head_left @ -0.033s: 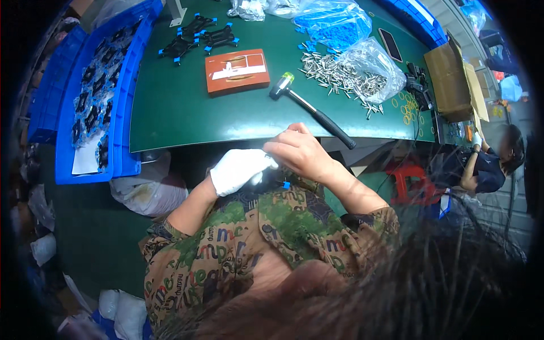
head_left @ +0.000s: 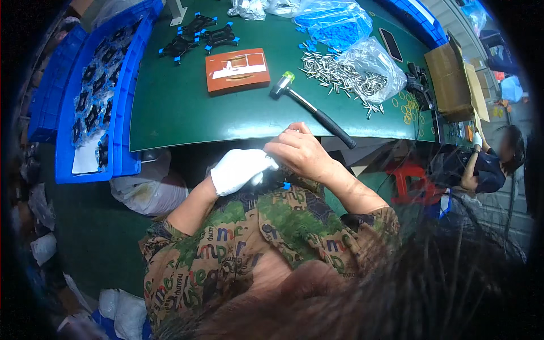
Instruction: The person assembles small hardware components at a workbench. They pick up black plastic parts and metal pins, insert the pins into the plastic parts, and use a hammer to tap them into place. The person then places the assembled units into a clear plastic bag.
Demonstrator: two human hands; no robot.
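Note:
My left hand (head_left: 241, 173), in a white glove, is closed at the table's near edge, over my lap. My bare right hand (head_left: 298, 152) meets it there with its fingers bent together. Between and below them shows part of a dark piece with a blue tip (head_left: 287, 186); most of it is hidden by my hands. It resembles the black X-shaped frames with blue ends (head_left: 220, 37) at the back left of the table. What my right fingertips pinch is too small to make out. A hammer (head_left: 314, 107) with a black grip lies beyond my right hand, its handle over the edge.
An orange-red box (head_left: 238, 79) sits mid-table. Metal pins (head_left: 340, 76) spill from a clear bag, near a bag of blue caps (head_left: 334, 28), yellow rings (head_left: 407, 109) and a phone (head_left: 390, 45). Blue crates (head_left: 122, 113) flank the left; a cardboard box (head_left: 447, 79) and another person (head_left: 487, 167) are right.

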